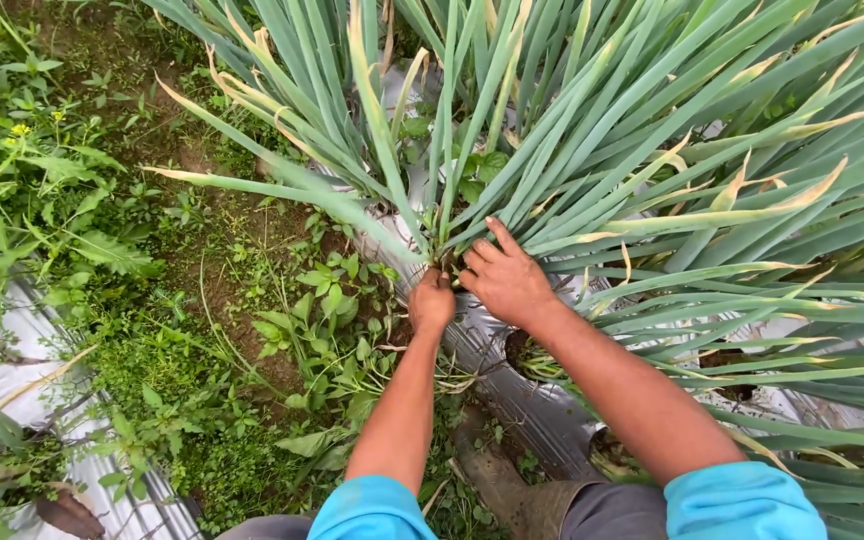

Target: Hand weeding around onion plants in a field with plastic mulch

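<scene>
Hands: left [432,300] grips onion clump [439,235] base, right [502,280] open | silver mulch [512,385], weedy soil [222,260]

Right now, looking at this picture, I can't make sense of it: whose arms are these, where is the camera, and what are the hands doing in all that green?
There is no machine here. The one picture comes from a camera worn on a person's head, looking down, so the two bare arms with blue sleeves are the person's own. The left hand is closed in a grip at the base of a clump of long green onion-like leaves. The right hand rests beside it with fingers spread against the same clump's base. The clump grows through a silvery plastic sheet that covers the raised bed; more such leaves, some with yellowed tips, fill the right side. To the left is a soil path overgrown with weeds. A muddy boot shows at the bottom.
</scene>
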